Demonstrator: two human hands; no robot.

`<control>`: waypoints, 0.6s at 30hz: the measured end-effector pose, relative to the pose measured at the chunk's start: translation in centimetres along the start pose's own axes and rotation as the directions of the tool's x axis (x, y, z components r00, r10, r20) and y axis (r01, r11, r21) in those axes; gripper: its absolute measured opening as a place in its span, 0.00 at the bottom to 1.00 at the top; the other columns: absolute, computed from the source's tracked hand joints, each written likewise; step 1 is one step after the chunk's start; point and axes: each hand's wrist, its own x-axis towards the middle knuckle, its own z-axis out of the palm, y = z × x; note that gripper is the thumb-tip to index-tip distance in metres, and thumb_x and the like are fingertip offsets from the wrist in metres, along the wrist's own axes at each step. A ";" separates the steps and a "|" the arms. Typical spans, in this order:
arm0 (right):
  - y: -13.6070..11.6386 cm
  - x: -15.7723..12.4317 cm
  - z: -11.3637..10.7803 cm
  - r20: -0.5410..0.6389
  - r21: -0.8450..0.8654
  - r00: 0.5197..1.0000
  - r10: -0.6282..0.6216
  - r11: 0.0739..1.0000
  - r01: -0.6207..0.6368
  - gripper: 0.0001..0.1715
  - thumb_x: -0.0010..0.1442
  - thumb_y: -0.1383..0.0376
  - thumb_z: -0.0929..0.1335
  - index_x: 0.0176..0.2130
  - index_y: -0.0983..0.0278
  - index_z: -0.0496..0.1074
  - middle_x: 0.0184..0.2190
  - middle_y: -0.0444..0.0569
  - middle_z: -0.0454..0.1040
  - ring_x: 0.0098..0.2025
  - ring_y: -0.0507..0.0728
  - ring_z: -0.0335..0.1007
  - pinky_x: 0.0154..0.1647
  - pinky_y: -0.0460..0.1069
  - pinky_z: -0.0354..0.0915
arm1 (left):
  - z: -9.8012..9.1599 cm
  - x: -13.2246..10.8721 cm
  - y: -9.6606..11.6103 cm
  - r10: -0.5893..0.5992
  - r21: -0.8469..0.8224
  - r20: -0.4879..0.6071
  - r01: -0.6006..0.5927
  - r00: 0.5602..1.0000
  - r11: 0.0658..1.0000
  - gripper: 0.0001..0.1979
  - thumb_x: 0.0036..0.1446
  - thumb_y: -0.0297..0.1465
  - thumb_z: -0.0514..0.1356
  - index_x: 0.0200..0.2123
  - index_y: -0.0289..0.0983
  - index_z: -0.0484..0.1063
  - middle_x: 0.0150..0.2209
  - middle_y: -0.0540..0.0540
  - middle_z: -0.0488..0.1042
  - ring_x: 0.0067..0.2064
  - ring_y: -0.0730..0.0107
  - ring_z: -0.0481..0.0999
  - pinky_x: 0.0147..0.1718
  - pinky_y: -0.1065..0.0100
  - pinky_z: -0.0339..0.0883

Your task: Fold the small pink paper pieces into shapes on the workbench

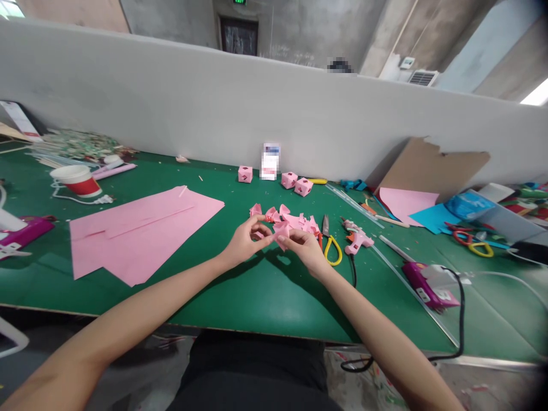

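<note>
Over the green table, my left hand (252, 237) and my right hand (305, 246) meet at a small folded pink paper piece (281, 233). Thumb and fingers of each hand pinch its sides, so both are closed on it. Just behind lies a heap of pink paper scraps (295, 220). Scissors (333, 250) with yellow and red handles lie right beside my right hand. Farther back stand pink paper cubes with dark diamond-shaped openings: one on the left (245, 174) and two on the right, a nearer cube (303, 186) and another cube (289, 180).
Large pink paper sheets (145, 240) spread over the left side, with a red-and-white paper cup (77, 181) behind. To the right lie a pink glue gun (358, 241), its black cord, a purple box (428, 288), clear strips and cardboard (428, 168). A grey partition (171, 97) borders the back.
</note>
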 end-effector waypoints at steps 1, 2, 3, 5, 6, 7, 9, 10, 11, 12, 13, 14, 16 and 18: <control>-0.1 0.0 0.0 -0.003 -0.013 1.000 -0.006 1.000 0.006 0.21 0.47 0.50 0.76 0.27 0.66 0.74 0.21 0.41 0.68 0.25 0.49 0.60 0.26 0.45 0.55 | 0.0 0.0 0.0 0.002 -0.004 0.001 -0.002 1.000 1.000 0.23 0.52 0.37 0.66 0.48 0.35 0.64 0.34 0.47 0.76 0.35 0.70 0.76 0.35 0.69 0.69; -0.2 -0.1 0.0 -0.012 -0.017 1.000 -0.008 1.000 0.008 0.22 0.47 0.50 0.76 0.27 0.66 0.74 0.20 0.41 0.68 0.25 0.49 0.60 0.26 0.46 0.55 | -0.1 0.0 -0.1 0.003 -0.011 0.001 -0.003 1.000 1.000 0.23 0.52 0.37 0.66 0.48 0.36 0.64 0.34 0.47 0.77 0.34 0.70 0.77 0.35 0.69 0.69; -0.2 -0.1 0.0 -0.025 -0.014 1.000 -0.005 1.000 0.004 0.22 0.47 0.50 0.76 0.27 0.66 0.74 0.21 0.41 0.68 0.25 0.49 0.60 0.26 0.46 0.55 | -0.1 0.1 -0.1 0.005 -0.019 0.002 -0.005 1.000 1.000 0.23 0.52 0.36 0.66 0.49 0.36 0.63 0.34 0.47 0.77 0.34 0.70 0.77 0.35 0.69 0.69; -0.3 -0.1 0.0 -0.050 0.002 0.999 0.004 1.000 -0.004 0.22 0.47 0.49 0.76 0.27 0.65 0.75 0.21 0.42 0.69 0.25 0.49 0.61 0.27 0.46 0.56 | -0.1 0.1 0.0 0.008 -0.037 0.015 -0.007 1.000 0.999 0.23 0.52 0.35 0.65 0.49 0.36 0.63 0.34 0.46 0.77 0.34 0.69 0.77 0.34 0.69 0.69; -0.3 -0.1 0.1 -0.061 0.011 0.998 0.009 1.000 -0.008 0.22 0.47 0.49 0.76 0.27 0.65 0.75 0.22 0.42 0.70 0.25 0.49 0.61 0.27 0.46 0.57 | -0.1 0.1 0.0 0.007 -0.048 0.026 -0.006 1.000 0.999 0.22 0.52 0.35 0.65 0.48 0.36 0.63 0.35 0.46 0.77 0.35 0.69 0.77 0.34 0.69 0.69; -0.3 -0.2 0.1 -0.069 0.018 0.998 0.013 1.000 -0.012 0.22 0.47 0.49 0.76 0.27 0.65 0.75 0.22 0.42 0.70 0.26 0.50 0.62 0.28 0.46 0.57 | -0.2 0.1 0.1 0.004 -0.059 0.037 -0.001 0.999 0.998 0.22 0.52 0.34 0.65 0.48 0.35 0.63 0.35 0.45 0.77 0.35 0.69 0.77 0.34 0.69 0.68; -0.3 -0.2 0.1 -0.073 0.021 0.997 0.017 1.000 -0.016 0.22 0.47 0.49 0.76 0.26 0.65 0.74 0.22 0.42 0.70 0.26 0.50 0.61 0.27 0.46 0.57 | -0.2 0.1 0.2 -0.008 -0.077 0.058 0.013 0.998 0.997 0.21 0.52 0.33 0.64 0.47 0.35 0.63 0.35 0.45 0.77 0.35 0.69 0.76 0.33 0.69 0.68; -0.3 -0.2 0.1 -0.072 0.018 0.997 0.016 1.000 -0.015 0.22 0.47 0.49 0.76 0.26 0.65 0.74 0.21 0.42 0.69 0.25 0.49 0.61 0.27 0.46 0.56 | -0.2 0.1 0.3 -0.015 -0.083 0.065 0.020 0.998 0.996 0.21 0.52 0.33 0.64 0.47 0.35 0.63 0.35 0.45 0.77 0.34 0.69 0.76 0.33 0.69 0.68; -0.3 -0.2 0.1 -0.068 0.015 0.998 0.015 1.000 -0.014 0.21 0.47 0.49 0.75 0.26 0.65 0.74 0.21 0.42 0.69 0.25 0.49 0.61 0.27 0.46 0.56 | -0.2 0.1 0.3 -0.022 -0.086 0.069 0.028 0.997 0.996 0.21 0.52 0.33 0.65 0.47 0.35 0.63 0.35 0.45 0.77 0.34 0.69 0.76 0.33 0.69 0.68; -0.2 -0.2 0.1 -0.062 0.013 0.998 0.013 1.000 -0.012 0.21 0.47 0.50 0.75 0.25 0.65 0.74 0.21 0.42 0.69 0.25 0.49 0.61 0.27 0.46 0.56 | -0.2 0.1 0.3 -0.028 -0.088 0.071 0.034 0.997 0.996 0.21 0.52 0.33 0.65 0.47 0.35 0.63 0.35 0.45 0.77 0.34 0.69 0.75 0.33 0.69 0.68; -0.1 -0.2 0.1 -0.056 0.011 0.998 0.011 1.000 -0.010 0.21 0.48 0.50 0.75 0.26 0.65 0.75 0.22 0.42 0.69 0.26 0.50 0.61 0.27 0.46 0.56 | -0.2 0.1 0.3 -0.035 -0.090 0.069 0.041 0.997 0.995 0.21 0.51 0.33 0.65 0.47 0.35 0.63 0.35 0.45 0.76 0.34 0.69 0.75 0.33 0.69 0.68; 0.0 -0.1 0.1 -0.050 0.010 0.999 0.009 1.000 -0.008 0.21 0.48 0.50 0.75 0.26 0.65 0.75 0.22 0.43 0.70 0.26 0.50 0.61 0.28 0.47 0.56 | -0.2 0.1 0.4 -0.041 -0.093 0.066 0.047 0.997 0.995 0.22 0.51 0.33 0.65 0.47 0.35 0.63 0.35 0.45 0.76 0.34 0.69 0.75 0.33 0.69 0.68; 0.2 -0.1 0.0 -0.047 0.010 0.999 0.007 1.000 -0.006 0.20 0.48 0.50 0.76 0.27 0.65 0.76 0.23 0.43 0.71 0.26 0.50 0.62 0.28 0.47 0.56 | -0.2 0.1 0.4 -0.049 -0.099 0.063 0.055 0.997 0.994 0.22 0.51 0.33 0.65 0.48 0.34 0.63 0.35 0.45 0.76 0.34 0.70 0.75 0.33 0.69 0.67; 0.4 0.0 -0.1 -0.059 0.018 0.998 0.008 1.000 -0.007 0.20 0.48 0.50 0.76 0.28 0.65 0.76 0.23 0.43 0.72 0.26 0.50 0.62 0.29 0.47 0.56 | -0.2 0.2 0.4 -0.046 -0.113 0.067 0.053 0.997 0.992 0.22 0.52 0.33 0.64 0.48 0.35 0.62 0.35 0.46 0.76 0.33 0.71 0.74 0.32 0.69 0.67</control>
